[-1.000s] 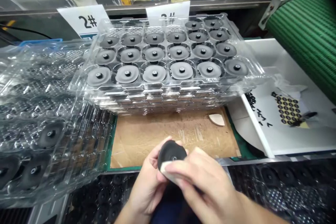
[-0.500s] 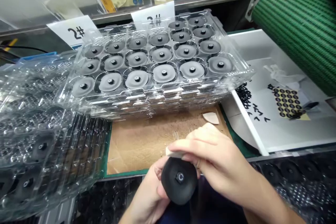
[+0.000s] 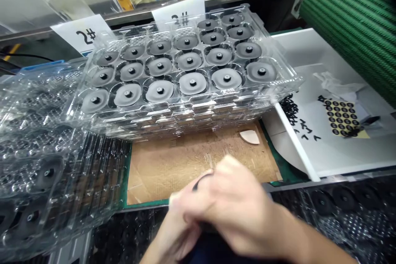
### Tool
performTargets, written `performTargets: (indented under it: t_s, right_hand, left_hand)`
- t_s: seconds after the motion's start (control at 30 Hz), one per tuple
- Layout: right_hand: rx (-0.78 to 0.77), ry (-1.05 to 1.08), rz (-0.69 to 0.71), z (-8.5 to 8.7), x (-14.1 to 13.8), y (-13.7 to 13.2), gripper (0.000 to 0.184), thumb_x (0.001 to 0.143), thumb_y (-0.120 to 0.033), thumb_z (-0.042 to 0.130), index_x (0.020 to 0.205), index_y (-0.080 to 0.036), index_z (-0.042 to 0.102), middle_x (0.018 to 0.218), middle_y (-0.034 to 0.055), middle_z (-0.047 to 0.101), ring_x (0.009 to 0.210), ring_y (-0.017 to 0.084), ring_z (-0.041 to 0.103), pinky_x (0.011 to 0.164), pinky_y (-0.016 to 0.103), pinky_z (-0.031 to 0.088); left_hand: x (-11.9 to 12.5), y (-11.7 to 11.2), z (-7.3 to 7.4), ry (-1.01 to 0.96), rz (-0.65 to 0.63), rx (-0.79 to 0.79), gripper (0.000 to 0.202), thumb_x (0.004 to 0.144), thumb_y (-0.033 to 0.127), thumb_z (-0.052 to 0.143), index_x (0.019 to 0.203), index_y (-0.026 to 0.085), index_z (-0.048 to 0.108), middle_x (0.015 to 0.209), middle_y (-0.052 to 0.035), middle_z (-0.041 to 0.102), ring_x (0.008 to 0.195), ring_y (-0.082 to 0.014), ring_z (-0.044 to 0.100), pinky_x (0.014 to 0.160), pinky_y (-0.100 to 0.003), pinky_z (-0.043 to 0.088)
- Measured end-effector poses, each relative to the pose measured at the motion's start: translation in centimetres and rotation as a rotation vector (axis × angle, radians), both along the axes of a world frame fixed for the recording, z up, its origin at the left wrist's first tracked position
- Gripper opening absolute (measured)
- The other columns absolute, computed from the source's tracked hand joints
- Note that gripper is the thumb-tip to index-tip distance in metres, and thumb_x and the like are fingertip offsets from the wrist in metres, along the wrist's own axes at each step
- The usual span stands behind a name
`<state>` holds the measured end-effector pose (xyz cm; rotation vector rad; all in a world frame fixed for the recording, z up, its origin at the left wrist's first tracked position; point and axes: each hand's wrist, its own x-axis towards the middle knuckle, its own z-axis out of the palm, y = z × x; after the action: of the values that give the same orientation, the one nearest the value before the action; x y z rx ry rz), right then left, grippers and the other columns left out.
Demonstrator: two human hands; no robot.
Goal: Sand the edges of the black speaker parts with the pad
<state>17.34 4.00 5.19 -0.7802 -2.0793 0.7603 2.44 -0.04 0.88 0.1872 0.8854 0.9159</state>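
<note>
Both hands meet low in the middle of the view, over the near edge of a cardboard sheet [image 3: 161, 169]. A shallow black round part is between them, showing only as a thin dark rim [image 3: 202, 180]. My left hand [image 3: 177, 231] is closed round that part from below. Blurred by motion, my right hand [image 3: 238, 206] lies closed over the top, and its fingertips are hidden. A small white edge, perhaps a wiping pad [image 3: 174, 199], pokes out at the left of the fingers.
Stacked clear trays [image 3: 192, 101] hold several black round parts behind the hands. More clear trays [image 3: 58, 140] stand at left. A white scrap [image 3: 250, 136] lies on the cardboard. At right is a white bin [image 3: 321, 154] with small black pieces and a sticker sheet [image 3: 343, 117], below a green roll [image 3: 352, 20].
My right hand has swung left and down across the black round part, hiding its face, which was turned up to view before. The white edge has shifted left.
</note>
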Motion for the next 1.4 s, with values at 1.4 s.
performTargets:
  t_s: [1.4]
  right_hand:
    - [-0.459,-0.041,-0.068,0.0,-3.1,-1.9,0.019,0.089,-0.012,0.05,0.097,-0.018,0.066,0.078,-0.0001,0.063,0.067,0.009,0.058,0.061,0.018,0.045]
  left_hand:
    - [-2.9,-0.3,-0.3,-0.014,0.14,0.008,0.05,0.055,0.025,0.085,0.102,0.025,0.07,0.099,-0.0017,0.073,0.088,-0.0153,0.066,0.079,-0.02,0.051]
